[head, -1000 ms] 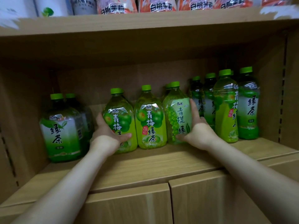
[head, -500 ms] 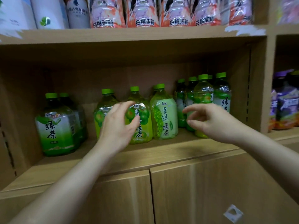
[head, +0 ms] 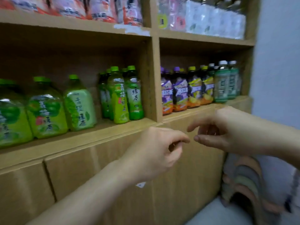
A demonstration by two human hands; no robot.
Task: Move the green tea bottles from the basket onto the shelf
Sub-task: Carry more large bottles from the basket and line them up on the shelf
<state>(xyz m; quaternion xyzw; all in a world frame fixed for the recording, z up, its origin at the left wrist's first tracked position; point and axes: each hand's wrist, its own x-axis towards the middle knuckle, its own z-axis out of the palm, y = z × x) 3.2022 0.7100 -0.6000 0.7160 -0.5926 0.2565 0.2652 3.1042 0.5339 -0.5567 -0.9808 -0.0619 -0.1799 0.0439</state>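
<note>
Large green tea bottles with green caps stand in a row on the wooden shelf at the left. To their right stands a group of slimmer green tea bottles. My left hand hovers in front of the cabinet below the shelf, fingers curled, holding nothing. My right hand is just to its right, fingers loosely apart, also with nothing in it. Both hands are away from the bottles. No basket is in view.
A right-hand shelf bay holds purple, yellow and teal-labelled bottles. Pink and white packages fill the shelf above. Wooden cabinet doors lie below. A striped object sits at lower right by a pale wall.
Both hands have let go of the large bottles and drawn back and to the right. The view has swung right, bringing the right-hand shelf bay and the wall into sight.
</note>
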